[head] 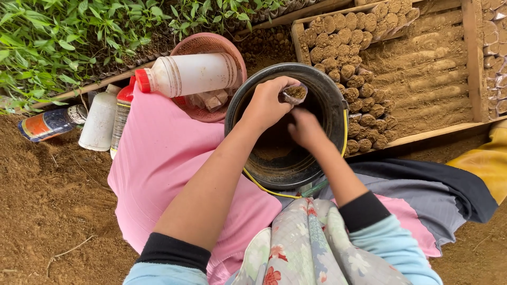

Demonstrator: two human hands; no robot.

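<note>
A black bucket (330,100) with a yellow handle stands between my knees, with brown soil in its bottom. My left hand (266,103) is over the bucket's mouth, shut on a small clear plastic bag (294,93) filled with soil. My right hand (305,128) is just below it inside the bucket, fingers curled toward the bag; what it holds is hidden.
A wooden tray (470,63) at the right holds rows of soil-filled bags (351,53). A pink basket (208,42) with a white red-capped bottle (187,74) lies behind the bucket. More bottles (100,121) and a can (50,124) lie left. Green seedlings (79,37) grow behind. Pink cloth (158,158) covers my lap.
</note>
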